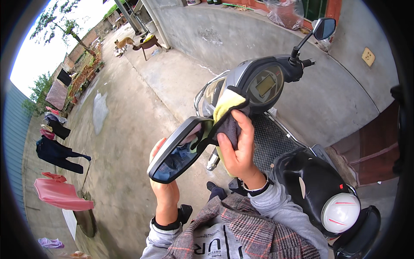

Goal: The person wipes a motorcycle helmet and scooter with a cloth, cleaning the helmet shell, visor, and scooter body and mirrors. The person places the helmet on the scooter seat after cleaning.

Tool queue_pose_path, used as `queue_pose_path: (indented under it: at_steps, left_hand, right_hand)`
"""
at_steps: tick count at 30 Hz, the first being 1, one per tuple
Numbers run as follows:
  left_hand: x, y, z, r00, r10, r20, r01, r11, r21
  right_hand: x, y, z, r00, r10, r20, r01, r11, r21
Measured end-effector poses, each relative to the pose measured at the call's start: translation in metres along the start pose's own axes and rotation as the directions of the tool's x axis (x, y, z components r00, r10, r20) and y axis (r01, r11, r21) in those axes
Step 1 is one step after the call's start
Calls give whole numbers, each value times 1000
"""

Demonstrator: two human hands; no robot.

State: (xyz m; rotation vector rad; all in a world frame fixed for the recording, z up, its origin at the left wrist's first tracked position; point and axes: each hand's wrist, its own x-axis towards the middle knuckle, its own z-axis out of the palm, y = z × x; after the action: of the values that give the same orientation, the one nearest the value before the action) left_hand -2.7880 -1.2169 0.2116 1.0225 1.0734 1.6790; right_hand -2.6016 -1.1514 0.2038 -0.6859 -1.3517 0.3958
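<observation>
My left hand [164,191] is behind the near side mirror [181,152] of a parked scooter, its fingers showing past the housing's outer edge. The mirror glass reflects blue and dark shapes. Between the thumb and fingers of my right hand [241,152] is a grey and yellow cleaning cloth [230,106] with black edging, bunched against the mirror's inner end and stem. Just beyond the cloth sits the scooter's instrument panel [266,84]. Below the mirror a silver handlebar end [212,161] shows. My left palm and most of those fingers are hidden by the housing.
The scooter's far mirror [324,29] stands near a grey concrete wall [339,87]. A white helmet [341,213] rests on the black seat [300,181]. Laundry, including a pink cloth [61,194], hangs at left. Farther off, a dog [124,42] stands beside a low metal stand [149,44].
</observation>
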Motion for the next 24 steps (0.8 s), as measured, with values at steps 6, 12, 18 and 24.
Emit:
queue_pose_path:
  at_steps: [6, 12, 18, 24]
  left_hand:
    - [-4, -29, -15, 999, -2, -49, -2, 997, -77]
    - [3, -45, -8, 1000, 20, 5, -20, 998, 64]
    - [14, -71, -9, 998, -44, 49, 28, 952, 304]
    - [16, -108, 3, 963, -66, 262, -126, 748, 651]
  right_hand:
    - [21, 55, -16, 946, -179, 271, 238, 950, -204]
    - [26, 77, -28, 938, -183, 295, 313, 814, -490]
    - [-9, 74, -33, 999, -40, -3, 34, 890, -454]
    - [1, 68, -90, 780, 591, -207, -422, 740, 523]
